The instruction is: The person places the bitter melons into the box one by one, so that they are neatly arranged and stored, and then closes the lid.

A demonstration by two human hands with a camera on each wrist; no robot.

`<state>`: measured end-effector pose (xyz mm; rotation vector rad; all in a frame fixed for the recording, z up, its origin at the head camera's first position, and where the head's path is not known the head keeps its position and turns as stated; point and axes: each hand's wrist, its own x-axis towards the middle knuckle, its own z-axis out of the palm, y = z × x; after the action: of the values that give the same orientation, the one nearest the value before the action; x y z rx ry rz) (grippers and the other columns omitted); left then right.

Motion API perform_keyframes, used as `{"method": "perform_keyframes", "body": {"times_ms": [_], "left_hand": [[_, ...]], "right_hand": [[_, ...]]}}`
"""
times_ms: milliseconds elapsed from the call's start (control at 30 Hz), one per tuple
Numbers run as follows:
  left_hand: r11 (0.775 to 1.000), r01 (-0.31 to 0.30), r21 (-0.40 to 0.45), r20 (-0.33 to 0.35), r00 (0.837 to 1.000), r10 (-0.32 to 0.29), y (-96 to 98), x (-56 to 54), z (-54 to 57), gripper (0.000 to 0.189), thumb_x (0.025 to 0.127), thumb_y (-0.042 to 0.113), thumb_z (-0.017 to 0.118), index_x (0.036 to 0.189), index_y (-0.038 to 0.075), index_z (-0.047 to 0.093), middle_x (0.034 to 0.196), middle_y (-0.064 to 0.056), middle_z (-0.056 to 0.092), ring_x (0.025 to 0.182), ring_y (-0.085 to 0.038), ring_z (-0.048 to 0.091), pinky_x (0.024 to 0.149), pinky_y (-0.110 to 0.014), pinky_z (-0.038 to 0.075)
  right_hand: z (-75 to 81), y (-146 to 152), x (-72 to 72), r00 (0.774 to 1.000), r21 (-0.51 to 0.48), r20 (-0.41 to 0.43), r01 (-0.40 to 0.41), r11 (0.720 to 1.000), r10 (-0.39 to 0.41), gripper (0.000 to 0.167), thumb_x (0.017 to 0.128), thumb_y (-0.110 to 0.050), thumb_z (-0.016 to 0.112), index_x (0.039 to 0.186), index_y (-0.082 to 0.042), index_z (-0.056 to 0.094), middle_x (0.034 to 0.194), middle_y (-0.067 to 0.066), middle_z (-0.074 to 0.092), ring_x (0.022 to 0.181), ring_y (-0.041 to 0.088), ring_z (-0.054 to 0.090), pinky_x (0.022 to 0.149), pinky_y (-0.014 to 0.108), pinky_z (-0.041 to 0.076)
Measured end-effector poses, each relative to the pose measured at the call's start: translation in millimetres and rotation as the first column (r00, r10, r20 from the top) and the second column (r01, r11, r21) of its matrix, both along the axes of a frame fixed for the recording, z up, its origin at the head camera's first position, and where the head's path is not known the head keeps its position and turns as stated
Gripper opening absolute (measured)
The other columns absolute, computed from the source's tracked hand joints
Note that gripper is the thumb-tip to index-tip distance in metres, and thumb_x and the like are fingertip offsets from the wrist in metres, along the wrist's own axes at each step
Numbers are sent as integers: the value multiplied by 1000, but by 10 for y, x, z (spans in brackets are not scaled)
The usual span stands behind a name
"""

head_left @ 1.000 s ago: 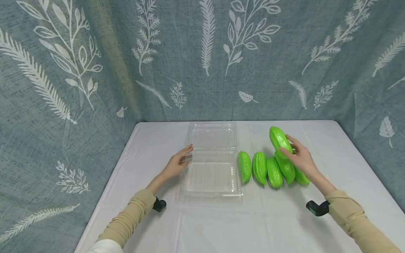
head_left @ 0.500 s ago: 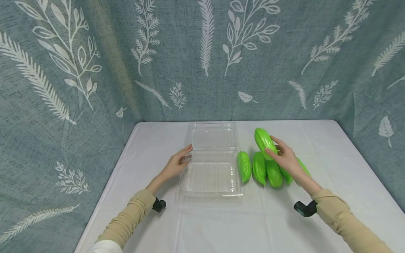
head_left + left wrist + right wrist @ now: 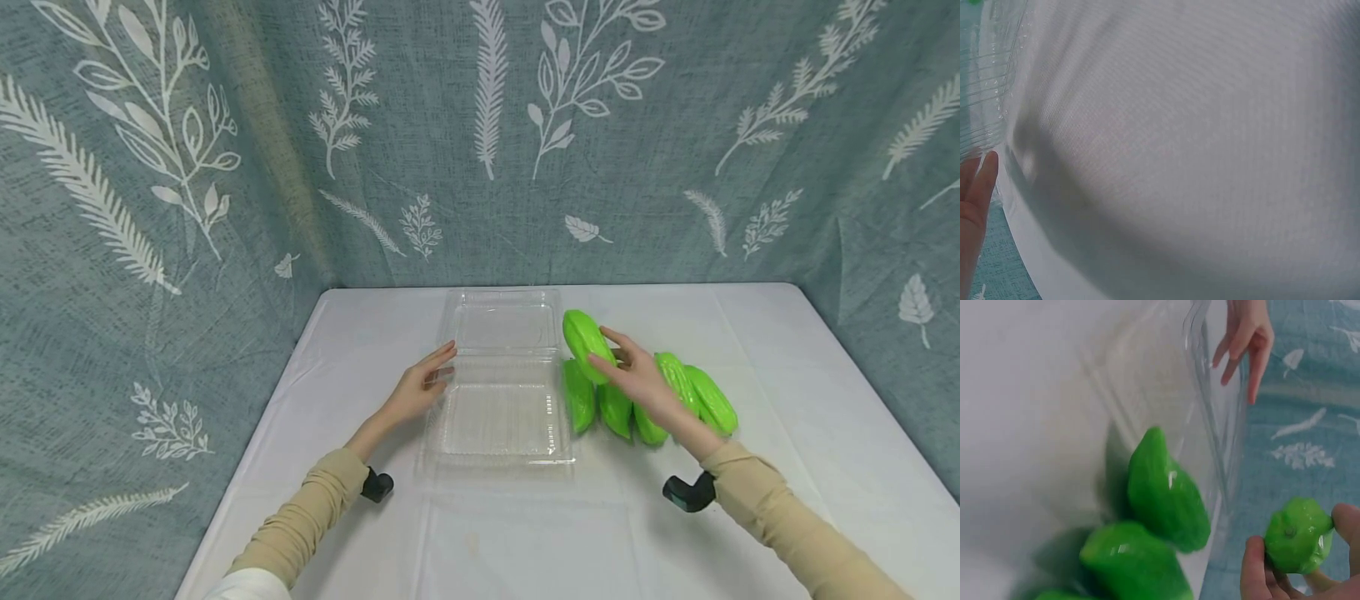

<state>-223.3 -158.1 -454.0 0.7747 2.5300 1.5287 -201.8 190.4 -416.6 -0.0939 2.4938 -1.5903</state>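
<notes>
My right hand [image 3: 637, 375] grips a bright green, ridged bitter melon [image 3: 588, 346], fingers and thumb round its sides. In the right wrist view the held bitter melon [image 3: 1297, 536] shows its end between my fingertips. It is raised above a row of similar bitter melons [image 3: 579, 400] on the table, partly covering the leftmost ones. My left hand [image 3: 420, 390] rests at the left side of a clear plastic clamshell container [image 3: 498, 417], fingers loosely straight at its rim near the hinge. The left wrist view shows fingertips [image 3: 988, 165] right at the container's edge.
The container's lid [image 3: 504, 323] lies folded back behind its base, flat on the white-covered table [image 3: 517, 542]. Further bitter melons [image 3: 708, 400] lie at the right end of the row. A patterned blue-green curtain [image 3: 450, 167] stands behind and at the sides.
My right hand has carried the bitter melon leftwards over the row towards the container, uncovering those at the right end. My left hand and the container have stayed put.
</notes>
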Motion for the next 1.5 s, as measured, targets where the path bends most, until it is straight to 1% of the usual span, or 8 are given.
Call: {"method": "perform_keyframes", "body": {"times_ms": [100, 233, 433, 767, 1067, 1300, 1433, 1500], "left_hand": [[1000, 1, -4, -9, 1000, -1, -3, -11, -27, 54, 85, -20, 44, 138, -16, 34, 150, -33, 23, 120, -52, 48, 102, -55, 41], [1000, -10, -7, -27, 1000, 10, -25, -92, -189, 55, 85, -20, 44, 139, -15, 34, 151, -30, 24, 120, -50, 49, 102, -54, 41], [1000, -17, -14, -25, 1000, 16, -74, -193, -355, 56, 86, -17, 47, 141, -10, 35, 154, -23, 26, 122, -44, 51, 104, -49, 42], [1000, -10, -20, -32, 999, 9, -98, -190, -350, 56, 86, -17, 46, 140, -10, 36, 154, -22, 25, 122, -44, 51, 104, -48, 41], [1000, -15, 0, -36, 999, 15, -77, -185, -349, 57, 84, -20, 47, 139, -12, 36, 152, -25, 26, 119, -46, 52, 103, -48, 43], [1000, -8, -7, -20, 1000, 8, -5, -34, -61, 54, 83, -22, 45, 136, -18, 35, 148, -33, 25, 117, -52, 51, 99, -55, 45], [1000, -8, 2, -11, 1000, 8, -9, -50, -98, 54, 83, -22, 45, 136, -18, 34, 149, -33, 25, 118, -52, 50, 98, -56, 45], [1000, -10, 8, -6, 1000, 10, -25, -91, -186, 55, 83, -22, 45, 137, -17, 34, 150, -31, 24, 119, -51, 49, 98, -55, 45]], "right_hand": [[-12, -102, -14, 999, -9, 23, -24, 1000, 24, 68, 95, -35, 55, 151, -11, 24, 146, 28, 36, 129, 41, 45, 97, 44, 52], [-28, -208, -17, 996, -2, 62, -67, 998, 67, 68, 94, -38, 57, 150, -13, 28, 146, 26, 39, 127, 38, 48, 89, 38, 55], [-59, -335, -19, 986, -3, 119, -117, 993, 117, 69, 91, -41, 59, 149, -15, 31, 149, 22, 37, 131, 36, 44, 90, 38, 55], [-163, -598, -15, 966, -21, 153, -207, 978, 208, 64, 92, -37, 60, 147, -14, 36, 141, 22, 45, 123, 34, 51, 86, 38, 56], [-251, -809, -13, 957, -8, 179, -230, 973, 227, 62, 91, -33, 61, 144, -9, 40, 132, 23, 54, 99, 21, 62, 75, 37, 59], [-303, -967, -6, 951, 14, 198, -245, 969, 237, 61, 91, -33, 61, 143, -8, 41, 127, 24, 57, 95, 19, 62, 73, 34, 60], [-339, -1088, 7, 957, 26, 206, -213, 977, 203, 61, 90, -34, 62, 142, -8, 43, 123, 23, 59, 89, 18, 62, 69, 32, 59], [-367, -1150, 24, 963, 34, 197, -193, 981, 183, 60, 90, -33, 63, 141, -7, 44, 119, 22, 61, 86, 17, 62, 67, 32, 59]]}}
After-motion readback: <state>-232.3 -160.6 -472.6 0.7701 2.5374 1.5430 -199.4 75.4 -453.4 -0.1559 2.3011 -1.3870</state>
